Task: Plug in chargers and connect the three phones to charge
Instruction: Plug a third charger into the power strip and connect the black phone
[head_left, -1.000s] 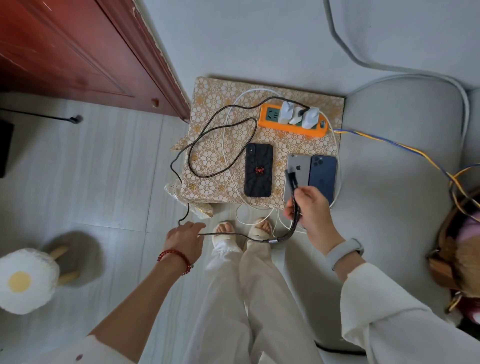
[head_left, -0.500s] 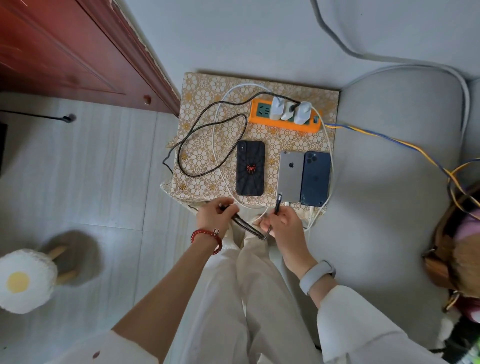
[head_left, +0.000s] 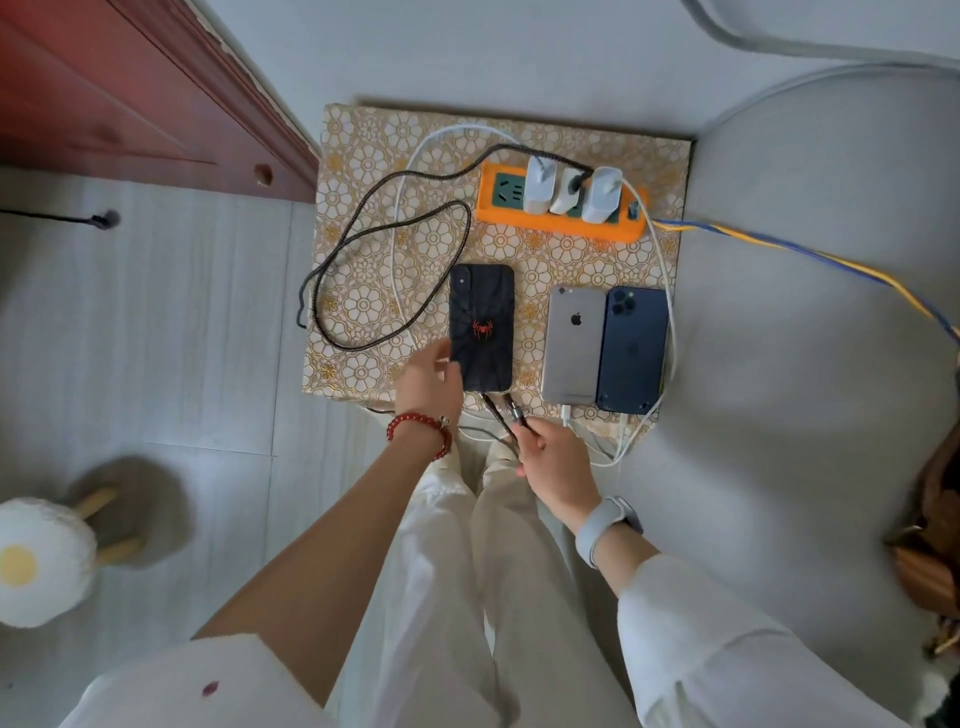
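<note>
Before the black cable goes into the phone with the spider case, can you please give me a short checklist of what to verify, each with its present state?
1. Three chargers sit in the orange power strip: ok.
2. Left hand steadies the spider-case phone: ok.
3. Right hand holds the black cable near its plug: ok.
4. Plug seated in the phone's port: cannot tell.
5. Silver phone has a white cable at its bottom edge: ok.
6. Blue phone connected: cannot tell.
</note>
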